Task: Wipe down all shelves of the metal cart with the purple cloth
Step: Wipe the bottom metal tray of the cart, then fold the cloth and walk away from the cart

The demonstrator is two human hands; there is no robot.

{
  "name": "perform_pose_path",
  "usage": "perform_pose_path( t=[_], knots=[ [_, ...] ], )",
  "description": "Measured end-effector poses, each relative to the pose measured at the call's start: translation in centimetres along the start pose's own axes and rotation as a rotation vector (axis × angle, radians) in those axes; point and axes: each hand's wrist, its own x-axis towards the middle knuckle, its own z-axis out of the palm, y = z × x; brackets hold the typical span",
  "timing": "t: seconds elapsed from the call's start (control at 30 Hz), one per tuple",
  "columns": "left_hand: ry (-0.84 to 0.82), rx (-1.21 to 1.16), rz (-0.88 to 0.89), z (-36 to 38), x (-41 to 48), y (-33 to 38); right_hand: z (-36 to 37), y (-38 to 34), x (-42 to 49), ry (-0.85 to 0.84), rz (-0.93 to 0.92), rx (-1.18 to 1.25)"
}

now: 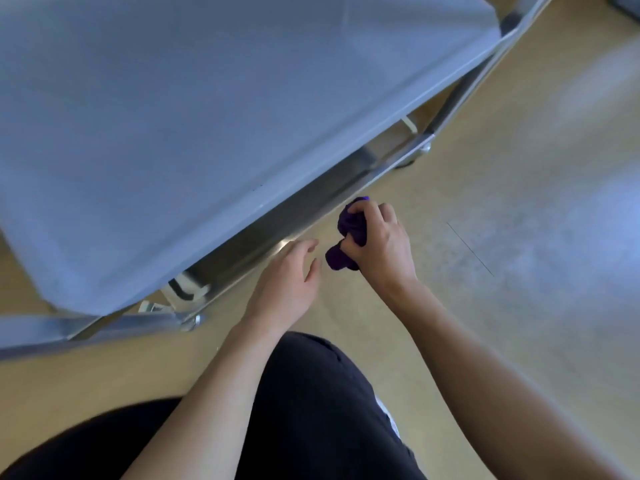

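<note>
Looking down through the head camera, the top shelf (207, 109) of the metal cart (391, 161) fills the upper left as a broad, pale blue-grey sheet, tilted across the picture by the wide lens, with its near edge running from lower left to upper right. Below that edge a lower shelf (277, 230) shows as a darker, shiny steel strip catching a bright glare, and a caster wheel (194, 322) sits at the cart's near corner on the tan floor (485, 168). The right hand (377, 244) is clenched around the purple cloth (349, 233), which is bunched into a dark wad; part of it bulges above the knuckles and another lobe pokes out below the thumb side. This hand and the cloth hang over the floor just beside the cart's lower rail, near it but apart from the metal as far as the blur allows. The left hand (291, 271) is released, fingers loosely spread and slightly curled, holding nothing, its fingertips close to the edge of the lower shelf and just beside the cloth; whether they touch the steel cannot be told. Both forearms are bare and reach forward from the bottom of the picture, over dark trousers (311, 410) on the person's bent legs
</note>
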Motion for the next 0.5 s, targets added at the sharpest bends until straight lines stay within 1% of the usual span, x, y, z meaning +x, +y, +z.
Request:
perform_pose_path(
  t=[0.07,0.17,0.27,0.4,0.5],
  knots=[
    [-0.073,-0.159,-0.050,-0.7,-2.5,3.0,-3.9,-1.8,-2.7,0.030,0.009,0.025],
    [-0.116,-0.364,-0.103,-3.3,-5.4,8.6,-10.8,-5.1,-6.1,0.043,-0.055,0.052],
    [-0.153,-0.516,-0.044,-7.3,-8.3,15.2,-18.6,-8.7,-9.0,-0.003,-0.150,0.081],
    [-0.224,-0.672,0.015,-13.0,-12.7,24.5,-29.8,-12.5,-11.8,-0.048,-0.194,0.096],
    [-0.216,-0.677,0.016,-16.4,-15.2,30.8,-36.9,-14.5,-13.2,-0.078,-0.189,0.086]
  ],
)
